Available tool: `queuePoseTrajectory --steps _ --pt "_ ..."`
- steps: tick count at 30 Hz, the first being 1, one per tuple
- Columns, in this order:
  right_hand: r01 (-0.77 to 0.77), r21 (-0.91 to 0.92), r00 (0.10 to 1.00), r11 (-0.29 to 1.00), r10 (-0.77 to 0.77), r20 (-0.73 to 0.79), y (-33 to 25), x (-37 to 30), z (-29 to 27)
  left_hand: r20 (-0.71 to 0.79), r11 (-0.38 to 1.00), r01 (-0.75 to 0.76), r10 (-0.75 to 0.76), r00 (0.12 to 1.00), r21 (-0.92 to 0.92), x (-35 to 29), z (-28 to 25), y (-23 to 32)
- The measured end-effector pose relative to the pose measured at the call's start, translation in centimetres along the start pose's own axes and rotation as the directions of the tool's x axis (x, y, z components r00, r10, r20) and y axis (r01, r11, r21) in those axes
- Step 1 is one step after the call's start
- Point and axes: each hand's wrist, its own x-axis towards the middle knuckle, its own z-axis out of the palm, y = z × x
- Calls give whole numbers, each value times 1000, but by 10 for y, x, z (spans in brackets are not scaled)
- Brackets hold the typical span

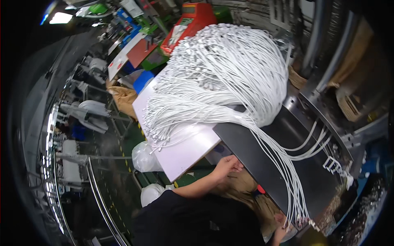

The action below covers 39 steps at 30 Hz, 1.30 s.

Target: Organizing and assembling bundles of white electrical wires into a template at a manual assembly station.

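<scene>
A large heap of white cables (230,69) is seen piled across the bench, filling the picture from the centre toward 12 o'clock. From the heap, a long bundle of cable ends (287,180) is drawn out toward 5 o'clock over a dark panel (246,143), where the small plugs hang off the panel's lower edge. A second fan of cable ends is spread toward 9 o'clock over a white board (184,151).

The left hand (227,164) is found just below the centre, at the lower edge where the white board and the dark panel meet; its fingers are curled around that edge, and nothing else is held in it. The right hand (281,233) is seen at 5 o'clock near the bottom rim, just beside the hanging plugs; it is mostly hidden, so whether it is clenched or released cannot be told.

A red machine (193,18) is placed at 12 o'clock behind the heap. Clear plastic bags (145,158) are seen at 8 o'clock below the board, and a brown paper bag (123,98) lies at 9 o'clock
</scene>
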Motion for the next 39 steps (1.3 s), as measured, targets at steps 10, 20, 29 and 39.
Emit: queuePoseTrajectory --steps 10,20,29,39 --pt "-108 522 960 846 -48 277 -98 22 -178 508 867 -269 21 861 419 -63 70 10" --pt "656 -460 543 599 -797 -263 -269 139 -127 978 -404 -899 182 100 167 -30 234 29" --pt "274 739 954 616 -75 -291 -60 -4 -173 932 -475 -806 101 349 353 16 182 150" --pt "-85 133 715 988 153 -682 45 -56 -29 751 -81 -749 143 644 658 16 186 205"
